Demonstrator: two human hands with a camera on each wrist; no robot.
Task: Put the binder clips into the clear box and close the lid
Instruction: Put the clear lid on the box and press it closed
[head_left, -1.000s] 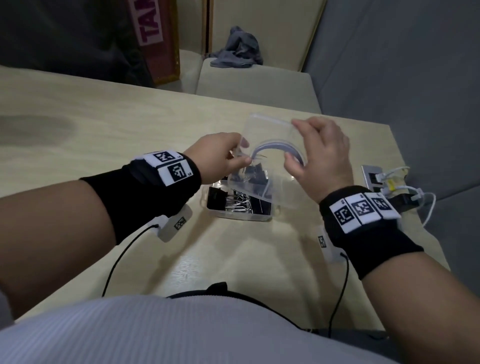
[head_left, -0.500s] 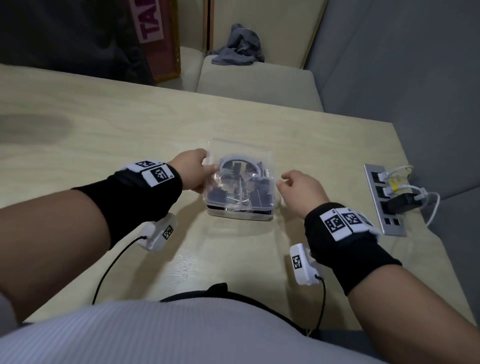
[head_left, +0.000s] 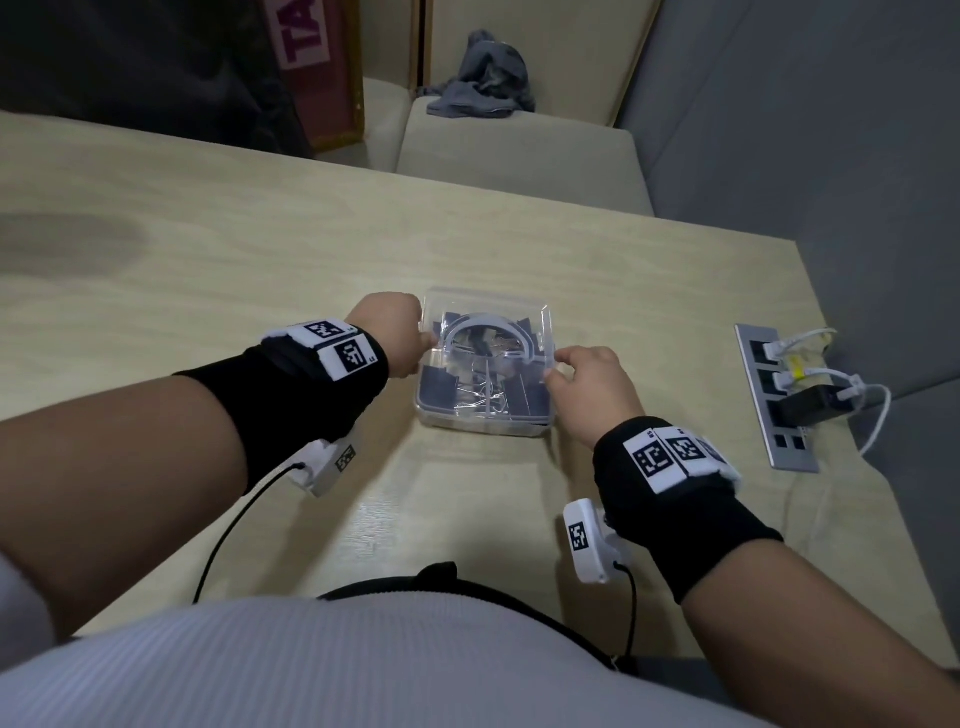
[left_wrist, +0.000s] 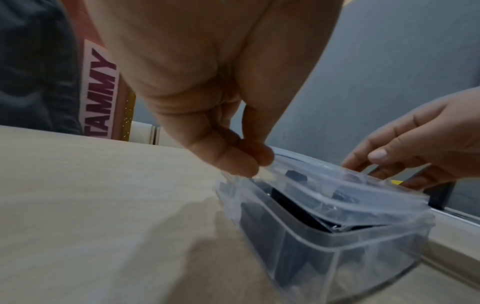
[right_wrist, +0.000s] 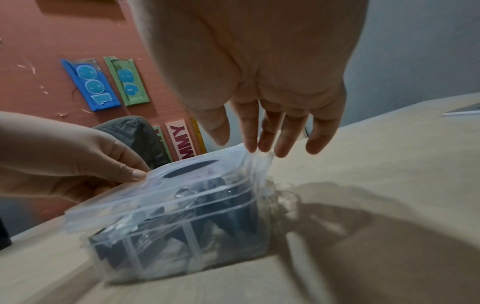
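The clear box (head_left: 485, 418) stands mid-table with several black binder clips (head_left: 524, 400) inside. Its clear lid (head_left: 488, 317) lies on top; in the left wrist view the lid (left_wrist: 324, 179) sits slightly raised above the box (left_wrist: 311, 257) rim. My left hand (head_left: 431, 345) pinches the lid's left edge between thumb and fingers (left_wrist: 254, 162). My right hand (head_left: 553, 369) is at the lid's right edge. In the right wrist view its fingers hang nearly straight, fingertips (right_wrist: 259, 148) touching the lid's (right_wrist: 182, 191) side flap, thumb apart. The box (right_wrist: 182, 246) shows dividers.
A power strip (head_left: 779, 431) with white cables and a black adapter (head_left: 810, 405) is set into the table right of the box. The table's right edge is close beyond it. A bench with a grey cloth (head_left: 483, 78) and a red lettered board (head_left: 317, 67) stand behind the table.
A second ago both hands held the lid tilted up above the box. It has come down onto the box, and my right hand has moved in to its right edge.
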